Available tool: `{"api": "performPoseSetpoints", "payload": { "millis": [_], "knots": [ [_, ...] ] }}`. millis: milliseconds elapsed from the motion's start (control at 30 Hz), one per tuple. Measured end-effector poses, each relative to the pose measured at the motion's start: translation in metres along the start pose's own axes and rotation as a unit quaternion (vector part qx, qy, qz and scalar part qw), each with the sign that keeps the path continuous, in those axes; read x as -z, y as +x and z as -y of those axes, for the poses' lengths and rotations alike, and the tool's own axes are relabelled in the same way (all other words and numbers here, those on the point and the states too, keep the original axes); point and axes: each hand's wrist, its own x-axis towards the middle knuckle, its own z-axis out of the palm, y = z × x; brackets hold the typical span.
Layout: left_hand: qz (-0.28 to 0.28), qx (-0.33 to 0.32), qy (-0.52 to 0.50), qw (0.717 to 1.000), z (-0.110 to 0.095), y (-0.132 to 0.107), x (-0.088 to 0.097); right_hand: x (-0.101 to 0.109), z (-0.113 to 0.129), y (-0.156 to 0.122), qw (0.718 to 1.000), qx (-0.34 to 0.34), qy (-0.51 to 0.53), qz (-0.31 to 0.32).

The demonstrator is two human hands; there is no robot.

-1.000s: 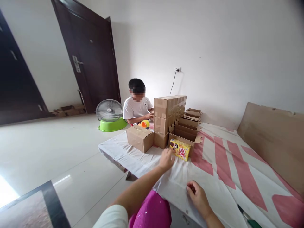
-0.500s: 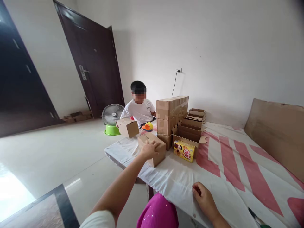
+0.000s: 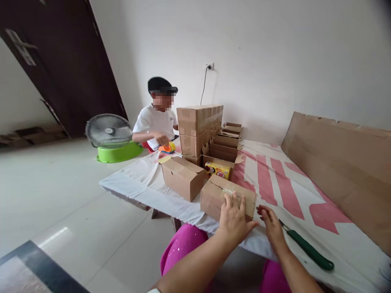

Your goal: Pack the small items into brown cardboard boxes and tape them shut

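Observation:
My left hand (image 3: 234,217) rests on the near side and top edge of a closed cardboard box (image 3: 222,187), its fingers spread and its thumb out to the right. Clear tape shows along the box's top seam. Just off that box's right end is my right hand (image 3: 272,228), its fingers loosely bent and apart, holding nothing. A second closed cardboard box (image 3: 182,177) stands at the left, close to the first. Beside my right hand lies a green-handled tool (image 3: 311,249) with a short metal end, perhaps a knife.
A person in a white shirt (image 3: 155,124) reaches to an orange and yellow tape dispenser (image 3: 167,147). Stacked boxes (image 3: 195,126), open boxes (image 3: 224,150) and a yellow printed carton (image 3: 218,170) stand behind. A cardboard sheet (image 3: 336,162) leans right; a fan (image 3: 108,130) stands left.
The box under my left hand has come right and nearer to me. My right hand has moved up beside it. The other person has put their box down and reached to the tape dispenser.

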Motion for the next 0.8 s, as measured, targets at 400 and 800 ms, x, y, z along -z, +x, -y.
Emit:
{"api": "performPoseSetpoints", "payload": {
  "millis": [400,800],
  "knots": [
    [-0.289,0.029,-0.219,0.931,0.08,0.008,0.012,0.137,-0.062,-0.005,0.878,0.065,-0.473,0.028],
    [-0.148,0.019,-0.272,0.95,0.072,-0.008,-0.003,0.049,0.144,0.029,0.85,0.305,-0.405,0.146]
  ]
}}
